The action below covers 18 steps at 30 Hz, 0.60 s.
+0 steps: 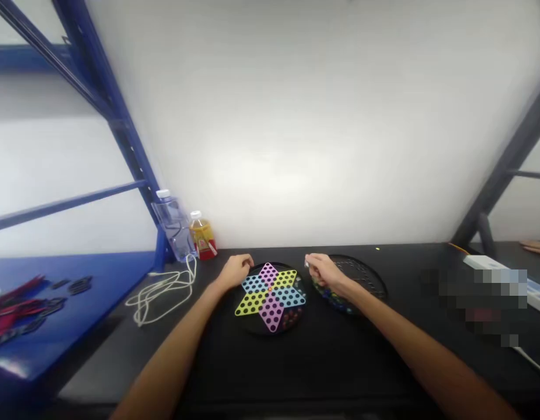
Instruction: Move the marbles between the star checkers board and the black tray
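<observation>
A round black Chinese checkers board with a pink, yellow and blue six-pointed star lies flat on the table. A small orange dot marks its centre, and loose marbles show in its dark side pockets. My left hand is at the board's upper left rim with its fingers curled; what they hold, if anything, is hidden. To the right of the board, my right hand pinches a small whitish marble. This hand is over the left part of a round black tray, where several coloured marbles lie.
A white cable lies coiled at left. Behind it stand a clear water bottle and a yellow drink bottle. A blue table holds red and black pieces. A white power strip is at right.
</observation>
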{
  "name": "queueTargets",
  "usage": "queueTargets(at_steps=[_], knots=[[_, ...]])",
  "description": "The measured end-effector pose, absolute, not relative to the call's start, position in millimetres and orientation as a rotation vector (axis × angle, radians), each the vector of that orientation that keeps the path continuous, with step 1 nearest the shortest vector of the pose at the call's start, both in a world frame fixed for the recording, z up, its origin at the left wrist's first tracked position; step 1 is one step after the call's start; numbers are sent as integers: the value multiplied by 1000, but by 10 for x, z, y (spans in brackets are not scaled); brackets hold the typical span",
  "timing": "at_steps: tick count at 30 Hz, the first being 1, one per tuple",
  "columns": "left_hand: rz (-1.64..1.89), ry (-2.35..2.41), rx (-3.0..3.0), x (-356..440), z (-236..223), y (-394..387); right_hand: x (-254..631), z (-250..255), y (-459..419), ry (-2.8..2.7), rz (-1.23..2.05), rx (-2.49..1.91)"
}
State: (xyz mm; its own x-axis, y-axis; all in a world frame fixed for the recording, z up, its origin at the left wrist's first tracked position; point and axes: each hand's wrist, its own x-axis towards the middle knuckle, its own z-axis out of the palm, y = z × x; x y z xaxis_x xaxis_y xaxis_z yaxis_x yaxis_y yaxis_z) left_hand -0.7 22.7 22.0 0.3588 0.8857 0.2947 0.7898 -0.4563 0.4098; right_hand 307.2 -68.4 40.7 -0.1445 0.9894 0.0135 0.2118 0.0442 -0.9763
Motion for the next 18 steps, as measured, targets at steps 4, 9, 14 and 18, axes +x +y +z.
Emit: queueTargets(at_steps=[4, 9, 14, 18], knots=[[705, 1528, 2406, -13, 213, 226, 3114, 373, -607, -1225, 1400, -1085], [709, 1527, 2412, -19, 204, 235, 3036, 385, -708, -1669, 675, -1373], [696, 1522, 2422, -10, 215, 233, 2967, 459, -846, -2184, 241, -1484], [699, 1514, 2418, -1, 230, 222, 2952, 494, -911, -2468, 51, -1533]])
